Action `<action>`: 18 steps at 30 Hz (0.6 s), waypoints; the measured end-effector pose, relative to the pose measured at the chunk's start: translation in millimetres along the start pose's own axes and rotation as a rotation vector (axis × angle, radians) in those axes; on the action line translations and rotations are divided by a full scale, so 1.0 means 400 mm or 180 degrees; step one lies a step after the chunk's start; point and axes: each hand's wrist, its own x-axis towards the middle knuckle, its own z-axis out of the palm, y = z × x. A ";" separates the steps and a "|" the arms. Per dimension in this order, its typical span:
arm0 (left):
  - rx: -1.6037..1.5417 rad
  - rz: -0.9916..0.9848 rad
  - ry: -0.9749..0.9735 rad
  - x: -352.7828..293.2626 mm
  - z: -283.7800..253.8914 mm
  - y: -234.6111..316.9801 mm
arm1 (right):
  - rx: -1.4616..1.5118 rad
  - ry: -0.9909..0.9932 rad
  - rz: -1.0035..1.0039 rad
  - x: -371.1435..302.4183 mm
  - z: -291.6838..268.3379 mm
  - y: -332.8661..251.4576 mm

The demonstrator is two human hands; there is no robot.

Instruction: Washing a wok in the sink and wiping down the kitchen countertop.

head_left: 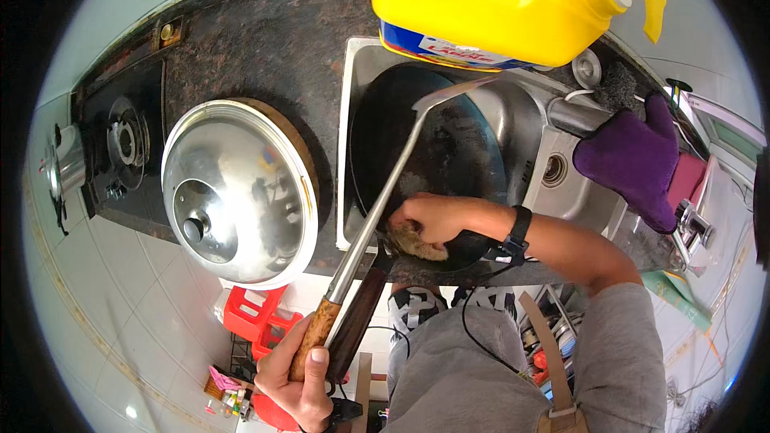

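A domed, shiny steel lid (233,192) sits on the dark speckled stone bench (257,40). The left hand (301,377) is wrapped around the wooden handles of a steel spatula (385,192) and a black wok (437,152) in the sink. The right hand (429,220) presses a tan scrubbing pad (413,244) against the wok's rim. A yellow plastic jug (481,0) with a blue-and-white label stands behind it.

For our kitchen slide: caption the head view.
Right hand scrubs a wok in the sink with a sponge; left hand holds both handles.
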 end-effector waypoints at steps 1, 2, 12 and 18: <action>-0.0043 -0.0035 0.0001 0.002 0.000 0.001 | -0.0729 -0.0275 0.0614 -0.017 0.026 0.046; -0.0083 -0.0064 0.0008 0.004 0.000 0.003 | -0.1459 -0.0549 0.1221 -0.033 0.048 0.096; 0.0005 -0.0003 -0.0016 0.000 0.003 0.001 | -0.3091 0.1774 0.1941 -0.019 -0.140 0.385; -0.0066 -0.0147 0.0003 0.003 0.005 0.019 | -0.0127 -0.2019 0.2034 -0.044 0.015 0.116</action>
